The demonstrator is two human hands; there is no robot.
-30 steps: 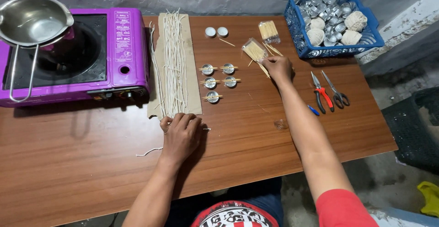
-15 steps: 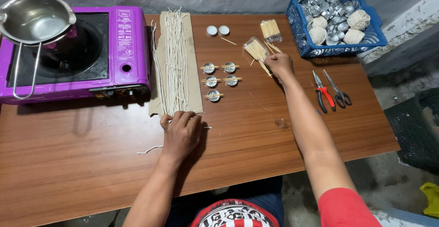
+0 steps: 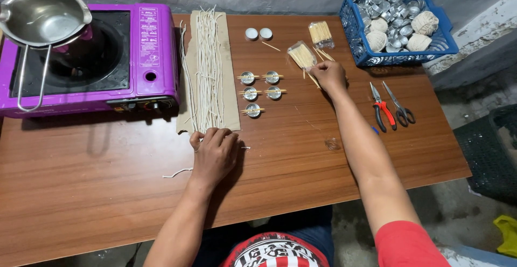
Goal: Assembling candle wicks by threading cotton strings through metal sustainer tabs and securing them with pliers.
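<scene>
Little has shifted: right hand (image 3: 328,75) still pinches sticks at the bundle (image 3: 302,56), two o'clock; left hand (image 3: 214,151) stays flat, empty, on the strings (image 3: 206,68).

Both arms are bare from the wrists up past the elbows; no watch, ring, bracelet or glove shows on the left hand (image 3: 214,154) or the right hand (image 3: 329,75). The fingers (image 3: 207,135) carry nothing. On the right arm, a short sleeve (image 3: 409,244) of plain red cloth covers the upper arm, its hem curving just above the elbow, at the near right of the view. At the near edge, between the two arms, the chest of the shirt (image 3: 274,251) shows a round printed design with red and white stripes and black and white shapes. Just beyond that, dark blue cloth (image 3: 299,221) covers the lap.
</scene>
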